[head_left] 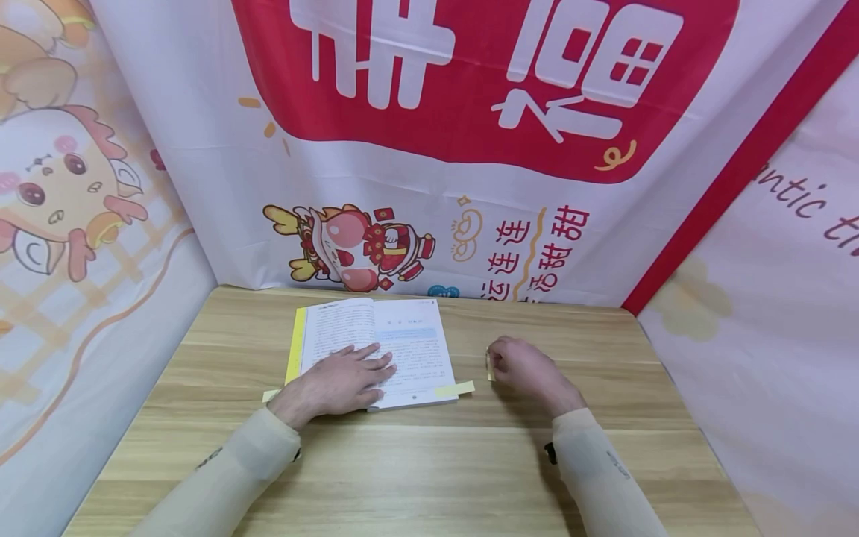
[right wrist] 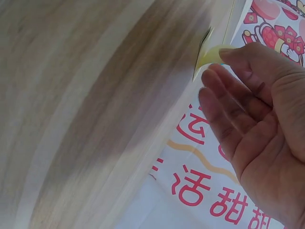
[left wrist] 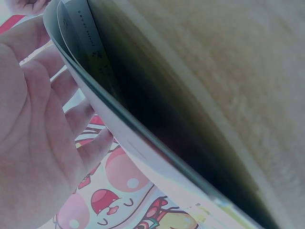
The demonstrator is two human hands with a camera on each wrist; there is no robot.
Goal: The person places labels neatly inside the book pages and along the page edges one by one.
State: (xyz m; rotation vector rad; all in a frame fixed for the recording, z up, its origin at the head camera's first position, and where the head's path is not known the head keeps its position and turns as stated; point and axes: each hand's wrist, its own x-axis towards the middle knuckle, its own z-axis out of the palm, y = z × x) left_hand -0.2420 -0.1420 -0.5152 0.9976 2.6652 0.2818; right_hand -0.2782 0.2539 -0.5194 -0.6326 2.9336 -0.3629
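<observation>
An open book point(head_left: 412, 358) lies on the wooden table with printed pages facing up. My left hand point(head_left: 342, 379) rests spread over the left page and the centre fold, fingers straight. In the left wrist view, the book's curved edge point(left wrist: 143, 131) runs beside the palm. To the right of the book, my right hand point(head_left: 526, 369) pinches a small yellow paper strip point(right wrist: 209, 56) between thumb and forefinger. The other fingers curl loosely. One pale yellow sticky strip point(head_left: 456, 388) sticks out from the lower right page, and another strip point(head_left: 270, 395) shows at the lower left.
A yellow cover flap point(head_left: 295, 347) extends past the book's left side. Behind the table point(head_left: 429, 470) hangs a white and red printed cloth point(head_left: 403, 171). More printed cloth stands along the left and right sides.
</observation>
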